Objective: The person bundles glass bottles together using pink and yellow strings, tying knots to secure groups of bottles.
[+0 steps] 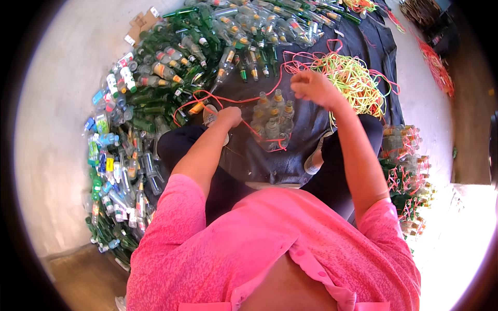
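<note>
Both fists clamp the thin red plastic cord (228, 102) — left hand (229, 116) near, right hand (311, 85) far-right; pull evenly, keeping the clear glass bottle cluster (273, 120) upright — snug.

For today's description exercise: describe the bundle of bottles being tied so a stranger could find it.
On the dark cloth, between the left hand and right hand, stands a bottle bundle. Unlike the loose bottle heap, it is upright and wrapped in red string.
</note>
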{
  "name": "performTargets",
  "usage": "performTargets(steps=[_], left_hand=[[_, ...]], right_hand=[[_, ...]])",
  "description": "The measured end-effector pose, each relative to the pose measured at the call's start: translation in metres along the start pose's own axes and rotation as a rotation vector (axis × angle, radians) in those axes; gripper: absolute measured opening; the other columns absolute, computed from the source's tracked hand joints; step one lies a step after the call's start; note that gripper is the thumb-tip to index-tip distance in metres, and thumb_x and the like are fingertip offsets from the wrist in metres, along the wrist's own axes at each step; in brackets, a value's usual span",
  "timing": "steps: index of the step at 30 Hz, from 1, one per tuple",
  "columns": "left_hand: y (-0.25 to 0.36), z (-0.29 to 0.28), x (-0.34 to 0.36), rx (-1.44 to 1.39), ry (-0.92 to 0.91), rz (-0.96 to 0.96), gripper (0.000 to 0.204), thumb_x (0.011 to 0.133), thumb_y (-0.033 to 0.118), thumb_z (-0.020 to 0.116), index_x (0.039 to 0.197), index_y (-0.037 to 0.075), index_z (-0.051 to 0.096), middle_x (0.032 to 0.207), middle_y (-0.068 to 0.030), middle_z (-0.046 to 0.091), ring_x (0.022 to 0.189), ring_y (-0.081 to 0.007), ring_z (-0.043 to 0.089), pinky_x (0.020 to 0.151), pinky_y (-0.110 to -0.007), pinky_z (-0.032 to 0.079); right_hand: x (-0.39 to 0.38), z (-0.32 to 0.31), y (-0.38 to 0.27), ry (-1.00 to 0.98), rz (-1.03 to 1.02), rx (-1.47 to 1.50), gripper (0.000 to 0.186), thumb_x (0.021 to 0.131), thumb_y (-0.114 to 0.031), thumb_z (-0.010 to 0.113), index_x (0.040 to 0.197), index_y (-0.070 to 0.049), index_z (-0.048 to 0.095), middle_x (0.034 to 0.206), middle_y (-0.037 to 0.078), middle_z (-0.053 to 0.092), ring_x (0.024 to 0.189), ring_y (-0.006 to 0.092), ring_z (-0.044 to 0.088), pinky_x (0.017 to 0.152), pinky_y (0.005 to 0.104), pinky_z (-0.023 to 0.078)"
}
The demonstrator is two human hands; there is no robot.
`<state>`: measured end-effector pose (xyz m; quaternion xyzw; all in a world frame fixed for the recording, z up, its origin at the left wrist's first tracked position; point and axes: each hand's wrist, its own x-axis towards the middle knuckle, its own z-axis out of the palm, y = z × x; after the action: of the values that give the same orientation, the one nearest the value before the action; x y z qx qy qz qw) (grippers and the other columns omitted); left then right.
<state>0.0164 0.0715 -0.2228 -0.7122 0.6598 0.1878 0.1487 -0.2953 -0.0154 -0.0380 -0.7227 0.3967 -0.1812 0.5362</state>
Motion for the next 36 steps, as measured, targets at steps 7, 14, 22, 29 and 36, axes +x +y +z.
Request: performTargets(steps=[7, 14, 22, 29, 36], left_hand=[[-0.001, -0.036, 0.046, 0.130, -0.088, 0.082, 0.026, 0.085, 0.027, 0.066, 0.101, 0.007, 0.073, 0.107, -0.0161, 0.070, 0.102, -0.0343, 0.066, 0.083, -0.044, 0.054], [0.012, -0.050, 0.105, 0.209, -0.210, 0.126, 0.033, 0.085, 0.031, 0.068, 0.105, 0.006, 0.071, 0.111, -0.0139, 0.069, 0.105, -0.0335, 0.064, 0.087, -0.044, 0.053], [0.015, -0.024, 0.186, -0.714, -0.627, -0.295, 0.019, 0.090, 0.021, 0.061, 0.081, 0.005, 0.066, 0.061, -0.0083, 0.055, 0.043, -0.0144, 0.041, 0.041, -0.030, 0.030], [0.027, -0.025, 0.196, -0.985, -0.427, -0.477, 0.019, 0.086, 0.010, 0.061, 0.069, 0.002, 0.064, 0.058, -0.0048, 0.054, 0.042, -0.0140, 0.041, 0.041, -0.031, 0.028], [0.064, -0.040, 0.219, -0.295, -0.184, -0.036, 0.019, 0.076, 0.013, 0.068, 0.087, -0.002, 0.071, 0.078, -0.0142, 0.068, 0.064, -0.0267, 0.063, 0.056, -0.037, 0.047]], right_hand=[[0.075, -0.061, -0.019, 0.051, -0.039, 0.149, 0.025, 0.091, -0.018, 0.062, 0.108, 0.000, 0.065, 0.093, 0.005, 0.069, 0.077, 0.0118, 0.066, 0.066, 0.0247, 0.053], [0.101, -0.050, -0.001, 0.261, -0.279, -0.146, 0.024, 0.081, -0.023, 0.065, 0.091, -0.002, 0.069, 0.078, 0.015, 0.069, 0.071, 0.0287, 0.068, 0.070, 0.0385, 0.053], [0.082, -0.047, -0.016, 0.210, -0.253, -0.459, 0.023, 0.083, -0.021, 0.062, 0.096, -0.003, 0.068, 0.071, 0.010, 0.065, 0.066, 0.0201, 0.064, 0.066, 0.0342, 0.051], [0.068, -0.056, -0.010, 0.142, -0.180, -0.470, 0.024, 0.083, -0.023, 0.062, 0.094, -0.002, 0.067, 0.078, 0.012, 0.066, 0.074, 0.0238, 0.066, 0.070, 0.0354, 0.050], [0.059, -0.055, -0.004, 0.147, -0.181, -0.510, 0.023, 0.082, -0.023, 0.063, 0.092, -0.003, 0.066, 0.081, 0.015, 0.067, 0.080, 0.0311, 0.066, 0.073, 0.0389, 0.050]])
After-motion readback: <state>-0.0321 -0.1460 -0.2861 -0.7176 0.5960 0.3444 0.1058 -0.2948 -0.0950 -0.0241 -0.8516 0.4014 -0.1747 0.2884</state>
